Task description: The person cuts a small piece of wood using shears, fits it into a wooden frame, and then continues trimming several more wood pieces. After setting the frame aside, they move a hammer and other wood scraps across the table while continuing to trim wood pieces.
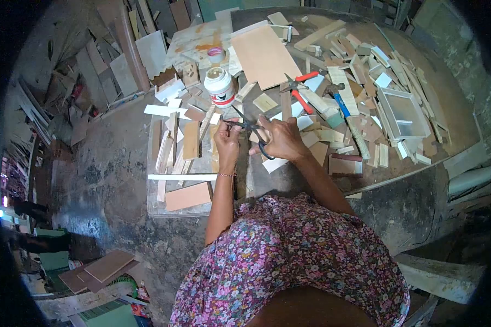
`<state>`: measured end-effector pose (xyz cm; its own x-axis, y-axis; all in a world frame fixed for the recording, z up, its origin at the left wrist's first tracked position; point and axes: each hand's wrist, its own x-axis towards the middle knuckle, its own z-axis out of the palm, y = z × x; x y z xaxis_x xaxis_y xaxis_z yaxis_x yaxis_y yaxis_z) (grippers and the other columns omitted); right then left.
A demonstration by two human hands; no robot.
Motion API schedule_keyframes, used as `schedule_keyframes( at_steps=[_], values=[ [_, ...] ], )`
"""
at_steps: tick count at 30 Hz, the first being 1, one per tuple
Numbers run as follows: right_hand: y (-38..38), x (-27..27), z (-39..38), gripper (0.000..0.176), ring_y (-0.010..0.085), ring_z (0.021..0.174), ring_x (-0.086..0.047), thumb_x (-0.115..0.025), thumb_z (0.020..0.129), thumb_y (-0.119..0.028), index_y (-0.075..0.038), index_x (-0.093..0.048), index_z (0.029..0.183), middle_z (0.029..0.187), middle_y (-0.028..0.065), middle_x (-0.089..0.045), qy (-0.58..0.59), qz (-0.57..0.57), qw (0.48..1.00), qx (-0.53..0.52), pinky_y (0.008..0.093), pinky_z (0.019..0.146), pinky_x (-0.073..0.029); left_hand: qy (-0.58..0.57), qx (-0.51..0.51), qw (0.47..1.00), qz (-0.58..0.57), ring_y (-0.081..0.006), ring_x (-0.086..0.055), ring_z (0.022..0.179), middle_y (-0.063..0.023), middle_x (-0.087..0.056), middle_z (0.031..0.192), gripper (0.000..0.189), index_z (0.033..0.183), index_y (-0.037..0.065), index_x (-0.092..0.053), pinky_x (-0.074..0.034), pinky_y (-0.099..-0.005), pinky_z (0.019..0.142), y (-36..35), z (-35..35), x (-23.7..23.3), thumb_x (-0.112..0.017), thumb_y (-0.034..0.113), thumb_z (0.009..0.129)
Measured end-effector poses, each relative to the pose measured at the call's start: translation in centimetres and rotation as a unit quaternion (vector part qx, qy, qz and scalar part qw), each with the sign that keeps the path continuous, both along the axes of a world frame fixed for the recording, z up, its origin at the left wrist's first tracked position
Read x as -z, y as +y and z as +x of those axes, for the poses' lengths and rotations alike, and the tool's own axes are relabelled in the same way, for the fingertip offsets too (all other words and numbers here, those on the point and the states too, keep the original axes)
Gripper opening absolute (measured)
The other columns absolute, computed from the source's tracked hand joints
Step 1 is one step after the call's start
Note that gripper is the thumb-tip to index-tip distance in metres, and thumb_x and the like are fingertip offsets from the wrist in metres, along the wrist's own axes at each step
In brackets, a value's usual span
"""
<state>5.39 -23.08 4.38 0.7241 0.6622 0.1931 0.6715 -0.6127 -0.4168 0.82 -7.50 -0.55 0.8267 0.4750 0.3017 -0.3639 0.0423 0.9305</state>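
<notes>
My right hand (285, 140) is closed around the handles of dark scissors (249, 125), whose blades are spread and point up and to the left. My left hand (227, 143) is pinched beside the lower blade. Whatever sits between its fingers is too small to make out. Just beyond the left hand stands an open white jar (219, 87) with a red and black label. Red-handled pliers (300, 92) lie beyond my right hand, their jaws toward the large tan board (264, 54). Further right is a hammer (346, 111) with a blue section on its handle.
Wood offcuts (360, 71) are heaped over the table's right side. A shallow framed box (403, 113) lies among them. Near the left front edge are a long white strip (183, 177) and a brown board (188, 197). More boards (110, 267) are stacked at the lower left.
</notes>
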Motion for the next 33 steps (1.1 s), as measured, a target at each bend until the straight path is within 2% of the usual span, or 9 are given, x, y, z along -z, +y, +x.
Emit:
schedule_keyframes(
  at_steps=[4,7,13,16,20,25,28,31,33],
  values=[
    [-0.1,0.3,-0.1,0.098,0.0259,0.081,-0.061,-0.067,0.046,-0.066,0.002,-0.048,0.115,0.085,0.0166,-0.062,-0.021,-0.011,1.0,0.003,0.0426,0.075,-0.035,0.019,0.003,1.0,0.007,-0.0077,-0.051,0.074,-0.0014,-0.056,0.08,0.015,0.093,-0.002,-0.055,-0.04,-0.0196,0.068,0.1,-0.2,0.4,-0.052,-0.002,0.079],
    [-0.3,1.1,0.4,0.093,0.0273,0.072,-0.059,-0.068,0.045,-0.064,-0.004,-0.049,0.113,0.071,0.0134,-0.059,-0.057,0.024,0.998,-0.006,0.0388,0.065,-0.034,0.043,0.001,0.999,0.007,-0.0075,-0.05,0.073,-0.0016,-0.055,0.079,0.015,0.093,-0.002,-0.055,-0.039,-0.0194,0.069,0.1,-0.3,0.2,-0.051,-0.002,0.079],
    [-0.2,1.3,0.9,0.095,0.0288,0.077,-0.058,-0.07,0.041,-0.064,-0.006,-0.05,0.114,0.075,0.0154,-0.06,-0.086,0.033,0.995,0.031,0.0392,0.068,-0.034,0.007,-0.035,0.997,0.063,-0.0078,-0.05,0.075,-0.0024,-0.056,0.083,0.015,0.096,-0.001,-0.054,-0.04,-0.0212,0.068,-0.7,0.3,0.8,-0.052,0.004,0.082],
    [-0.5,1.1,0.9,0.102,0.0326,0.079,-0.059,-0.067,0.042,-0.067,0.002,-0.047,0.115,0.081,0.019,-0.061,-0.051,0.032,0.998,0.013,0.0439,0.072,-0.037,0.033,-0.013,0.997,0.07,-0.0079,-0.05,0.074,-0.0023,-0.055,0.082,0.014,0.095,-0.001,-0.054,-0.04,-0.0212,0.068,-0.7,0.4,0.7,-0.052,0.005,0.083],
    [-0.8,2.3,1.6,0.101,0.0329,0.08,-0.06,-0.066,0.043,-0.067,0.003,-0.048,0.113,0.079,0.0196,-0.061,-0.04,0.038,0.998,0.018,0.0445,0.072,-0.037,0.037,0.028,0.997,0.068,-0.0079,-0.05,0.074,-0.0021,-0.055,0.082,0.013,0.094,-0.001,-0.055,-0.04,-0.021,0.068,0.0,1.1,1.4,-0.052,0.004,0.083],
    [-1.3,0.5,1.1,0.096,0.0345,0.08,-0.059,-0.068,0.045,-0.064,0.004,-0.05,0.11,0.077,0.0211,-0.06,-0.002,0.036,0.999,0.012,0.0458,0.074,-0.038,0.013,0.03,0.999,0.024,-0.0071,-0.05,0.075,-0.001,-0.056,0.082,0.014,0.094,-0.001,-0.055,-0.039,-0.0199,0.068,-1.1,1.1,-0.1,-0.053,0.005,0.082],
    [-1.2,0.5,0.9,0.093,0.0348,0.081,-0.059,-0.069,0.046,-0.063,0.003,-0.051,0.109,0.079,0.0206,-0.061,0.018,0.024,0.999,0.016,0.046,0.076,-0.038,0.038,0.037,0.997,0.057,-0.0073,-0.05,0.076,-0.0012,-0.056,0.084,0.014,0.095,-0.001,-0.055,-0.04,-0.0203,0.069,-0.5,1.1,0.6,-0.054,0.005,0.082],
    [-1.2,1.4,0.9,0.086,0.0301,0.074,-0.059,-0.071,0.048,-0.06,-0.009,-0.052,0.114,0.074,0.0157,-0.06,-0.017,0.055,0.998,0.019,0.041,0.069,-0.036,0.026,0.047,0.998,0.043,-0.0075,-0.05,0.077,-0.0018,-0.056,0.085,0.015,0.095,-0.001,-0.055,-0.04,-0.0206,0.069,-0.3,1.1,0.8,-0.054,0.006,0.082],
    [-0.9,1.9,1.0,0.087,0.0304,0.073,-0.059,-0.071,0.047,-0.061,-0.009,-0.052,0.115,0.072,0.0151,-0.06,-0.047,0.063,0.997,0.021,0.0407,0.069,-0.036,0.026,0.048,0.998,0.023,-0.0074,-0.05,0.077,-0.0019,-0.056,0.085,0.015,0.096,-0.001,-0.055,-0.04,-0.0205,0.069,-0.4,1.0,0.5,-0.053,0.006,0.083]
  ],
)
